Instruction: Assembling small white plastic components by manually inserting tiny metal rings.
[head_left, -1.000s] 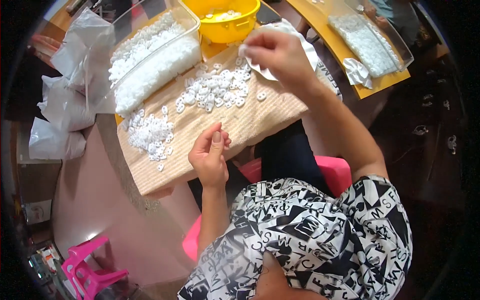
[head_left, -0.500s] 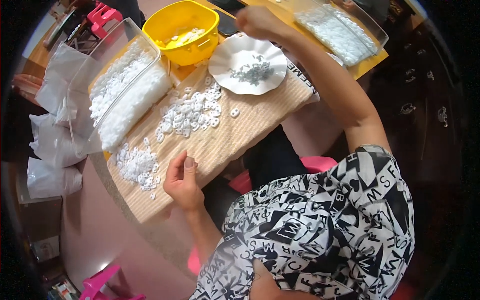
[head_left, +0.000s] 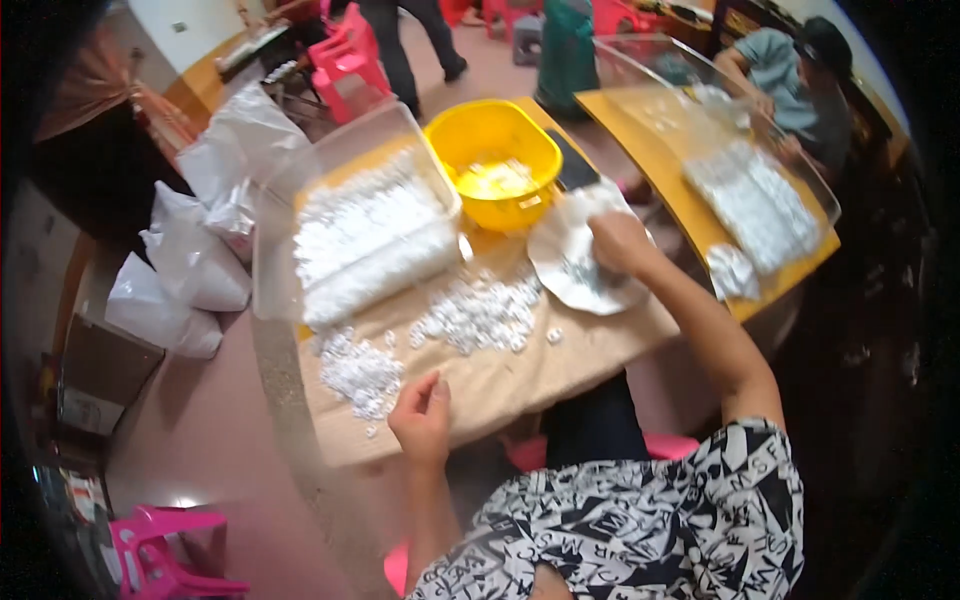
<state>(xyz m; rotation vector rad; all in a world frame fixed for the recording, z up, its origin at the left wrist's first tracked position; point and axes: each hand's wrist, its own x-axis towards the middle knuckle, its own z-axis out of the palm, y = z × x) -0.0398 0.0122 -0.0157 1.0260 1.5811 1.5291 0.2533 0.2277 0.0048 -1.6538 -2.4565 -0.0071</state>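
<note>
Starting at the far left of the yellow bowl (head_left: 492,160), white plastic sacks (head_left: 190,265) lay slumped on the floor, with a brown carton (head_left: 95,375) below them and a pink stool (head_left: 160,555) lower still. Nearer the bowl, touching its left side, stood a clear plastic bin (head_left: 350,235) heaped with small white pieces. In front of that bin, on the brown counter (head_left: 520,385), sat a small pile of white pieces (head_left: 360,370), and the left hand (head_left: 422,420) rested just beside it at the counter's near edge, fingers curled loosely with thumb and fingertips drawn together; whether it pinched a piece I could not tell. A larger scatter of white pieces (head_left: 480,315) lay below the bowl, between the two hands. The bowl itself held a few pale pieces at its bottom. Just below and right of the bowl lay a white scalloped plate (head_left: 570,265), and the right hand (head_left: 620,245) pressed down on its right part, fingers bent over the plate; blur hid what, if anything, they gripped. Further right of the bowl, a second orange counter (head_left: 640,150) carried a clear tray (head_left: 755,205) of white pieces, where another person (head_left: 790,65) sat bent over
</note>
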